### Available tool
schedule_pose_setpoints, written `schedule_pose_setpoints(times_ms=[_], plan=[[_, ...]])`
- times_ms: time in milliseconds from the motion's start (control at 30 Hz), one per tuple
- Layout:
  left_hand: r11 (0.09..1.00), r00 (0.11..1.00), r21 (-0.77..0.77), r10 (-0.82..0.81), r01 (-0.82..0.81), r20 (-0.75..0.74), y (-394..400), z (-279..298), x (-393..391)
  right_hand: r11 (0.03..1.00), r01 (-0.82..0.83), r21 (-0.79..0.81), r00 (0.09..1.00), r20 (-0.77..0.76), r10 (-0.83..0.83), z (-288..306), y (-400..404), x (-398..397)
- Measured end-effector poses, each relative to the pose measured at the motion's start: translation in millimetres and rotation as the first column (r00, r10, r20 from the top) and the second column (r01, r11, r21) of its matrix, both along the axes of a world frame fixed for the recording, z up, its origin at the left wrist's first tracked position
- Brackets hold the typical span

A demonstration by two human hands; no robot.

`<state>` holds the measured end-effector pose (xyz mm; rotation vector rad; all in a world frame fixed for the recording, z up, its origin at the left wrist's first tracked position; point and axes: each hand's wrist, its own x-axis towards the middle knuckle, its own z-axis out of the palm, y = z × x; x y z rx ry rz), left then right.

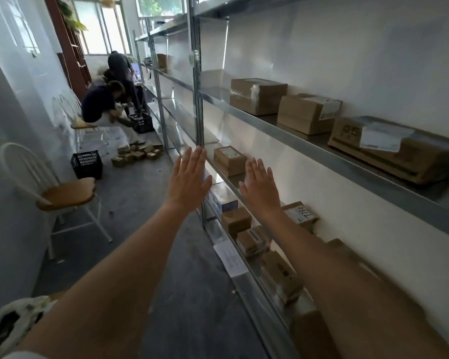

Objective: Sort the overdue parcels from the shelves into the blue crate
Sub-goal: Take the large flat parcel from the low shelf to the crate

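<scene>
Both my arms stretch forward along a metal shelf rack [270, 130] on the right. My left hand [188, 181] is flat with straight fingers in front of an upright post, holding nothing. My right hand [261, 187] is also flat and empty, over the middle shelf. Just beyond it stands a small cardboard parcel [230, 160]. A parcel with a label marked 7786 [300, 213] lies beside my right wrist. More brown parcels [280, 275] line the lower shelf, and three larger boxes [307, 112] sit on the upper shelf. A dark crate [87, 164] stands on the floor far left.
A white chair with a wooden seat [65, 194] stands at the left wall. Further down the aisle a seated person [101, 104] bends over a dark basket [141, 123], with loose small boxes [135, 154] on the floor. A paper sheet [230, 257] hangs on the shelf edge.
</scene>
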<state>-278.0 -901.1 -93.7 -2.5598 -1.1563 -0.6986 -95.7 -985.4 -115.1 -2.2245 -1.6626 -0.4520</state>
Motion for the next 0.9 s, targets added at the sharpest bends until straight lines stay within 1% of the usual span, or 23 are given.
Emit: schedule_pose_setpoints(times_ms=[100, 300, 400, 467, 533, 667, 900], plan=[[0.999, 1.000, -0.032, -0.019, 0.019, -0.010, 51.6, -9.9, 9.1, 1.000, 0.026, -0.011, 0.998, -0.049, -0.027, -14.9, 50.3, 4.6], [0.987, 0.998, -0.154, -0.055, 0.050, -0.030, 140.5, -50.5, 31.2, 0.997, 0.029, -0.069, 0.991, -0.126, -0.038, -67.9, 137.9, 14.8], [0.984, 0.997, -0.173, -0.048, 0.038, -0.053, 196.2, -60.9, 42.6, 0.996, -0.013, -0.089, 0.987, -0.158, -0.001, -95.3, 188.6, 26.1], [0.981, 0.994, -0.190, -0.052, 0.032, -0.099, 230.8, -64.6, 46.5, 0.994, -0.031, -0.108, 0.980, -0.200, 0.008, -111.7, 222.3, 32.2], [0.984, 0.988, -0.176, -0.056, 0.030, -0.145, 266.7, -70.9, 49.5, 0.993, -0.047, -0.109, 0.973, -0.229, 0.021, -124.8, 257.2, 36.6], [0.961, 0.991, -0.277, -0.038, 0.000, -0.130, 330.3, -93.6, 56.7, 0.990, -0.069, -0.126, 0.964, -0.262, 0.034, -151.2, 325.7, 39.2], [0.893, 0.968, -0.448, -0.149, 0.044, -0.201, 437.9, -166.1, 49.1, 0.967, 0.017, -0.254, 0.958, -0.274, -0.089, -210.2, 424.2, 32.8]])
